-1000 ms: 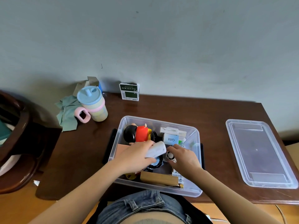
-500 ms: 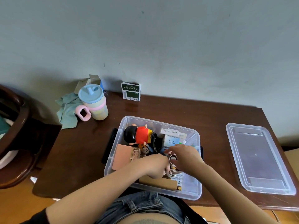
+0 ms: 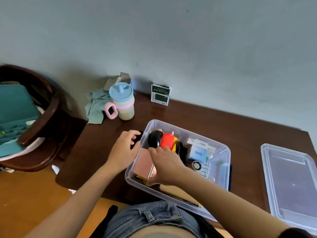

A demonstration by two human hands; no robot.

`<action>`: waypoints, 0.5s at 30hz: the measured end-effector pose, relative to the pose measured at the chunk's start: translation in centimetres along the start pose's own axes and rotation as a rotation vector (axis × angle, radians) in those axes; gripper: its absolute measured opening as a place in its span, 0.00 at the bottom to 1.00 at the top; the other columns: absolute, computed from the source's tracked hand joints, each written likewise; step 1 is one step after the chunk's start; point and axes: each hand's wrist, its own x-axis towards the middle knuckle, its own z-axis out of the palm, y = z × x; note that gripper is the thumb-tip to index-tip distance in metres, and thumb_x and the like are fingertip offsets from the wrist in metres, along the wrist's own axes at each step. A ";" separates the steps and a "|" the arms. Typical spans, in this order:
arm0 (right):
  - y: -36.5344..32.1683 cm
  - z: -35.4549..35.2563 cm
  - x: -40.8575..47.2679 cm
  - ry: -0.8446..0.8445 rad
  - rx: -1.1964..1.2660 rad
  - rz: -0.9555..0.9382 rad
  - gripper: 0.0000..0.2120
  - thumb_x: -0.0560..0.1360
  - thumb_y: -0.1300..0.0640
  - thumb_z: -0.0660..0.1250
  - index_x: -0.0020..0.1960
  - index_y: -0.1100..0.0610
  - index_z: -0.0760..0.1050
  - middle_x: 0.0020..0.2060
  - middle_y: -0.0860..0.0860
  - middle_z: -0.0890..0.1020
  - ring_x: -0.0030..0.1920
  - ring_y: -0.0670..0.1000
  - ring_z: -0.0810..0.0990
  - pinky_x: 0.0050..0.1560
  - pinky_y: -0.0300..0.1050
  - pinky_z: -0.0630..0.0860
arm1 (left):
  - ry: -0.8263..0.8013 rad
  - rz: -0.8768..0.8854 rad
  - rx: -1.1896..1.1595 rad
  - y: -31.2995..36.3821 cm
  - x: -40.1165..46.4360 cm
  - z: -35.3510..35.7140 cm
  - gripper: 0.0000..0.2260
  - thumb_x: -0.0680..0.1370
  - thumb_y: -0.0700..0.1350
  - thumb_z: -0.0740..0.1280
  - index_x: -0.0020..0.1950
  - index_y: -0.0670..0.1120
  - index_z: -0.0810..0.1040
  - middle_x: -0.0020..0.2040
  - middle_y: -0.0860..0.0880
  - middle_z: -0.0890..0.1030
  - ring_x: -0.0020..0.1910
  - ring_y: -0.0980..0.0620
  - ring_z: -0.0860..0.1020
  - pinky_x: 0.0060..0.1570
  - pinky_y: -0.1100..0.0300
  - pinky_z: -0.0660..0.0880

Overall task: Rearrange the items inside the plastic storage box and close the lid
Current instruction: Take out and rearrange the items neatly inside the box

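The clear plastic storage box (image 3: 188, 133) stands open on the brown table (image 3: 231, 124) in front of me. Inside lie a doll with a black head and red top (image 3: 167, 140), a pale blue carton (image 3: 198, 153), a small round fan (image 3: 196, 165), a flat pink case (image 3: 142, 162) and a wooden block (image 3: 180, 193). My left hand (image 3: 123, 150) is outside the box's left wall, its thumb and fingers curled round a black object (image 3: 137, 140) there. My right hand (image 3: 166, 167) reaches into the box's left half and grips the pink case's right edge. The clear lid (image 3: 291, 182) lies flat at the right.
A pastel cup with a pink handle (image 3: 122, 102), a green cloth (image 3: 96, 107) and a green-and-white pack (image 3: 160, 97) stand by the wall. A dark wooden chair (image 3: 42, 117) holding teal items is at the left, off the table.
My left hand came out of the box and went to the black object at its left wall. My right hand crossed leftward to the pink case. The white item is out of sight.
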 end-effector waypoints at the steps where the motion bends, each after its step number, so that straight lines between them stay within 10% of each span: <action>1: -0.9 0.6 0.1 0.009 -0.030 0.019 0.45 0.63 0.41 0.75 0.70 0.57 0.58 0.61 0.56 0.72 0.59 0.60 0.71 0.56 0.57 0.72 | -0.021 -0.025 -0.020 -0.3 0.0 0.5 0.14 0.79 0.44 0.63 0.64 0.51 0.72 0.56 0.53 0.71 0.49 0.58 0.74 0.48 0.62 0.71; 15: 5.8 -4.8 -4.9 0.235 0.451 0.162 0.40 0.64 0.39 0.69 0.72 0.48 0.59 0.59 0.47 0.75 0.52 0.49 0.75 0.46 0.43 0.71 | 0.129 -0.010 -0.224 1.0 1.2 1.9 0.12 0.81 0.44 0.61 0.65 0.47 0.72 0.58 0.48 0.73 0.52 0.58 0.73 0.50 0.67 0.70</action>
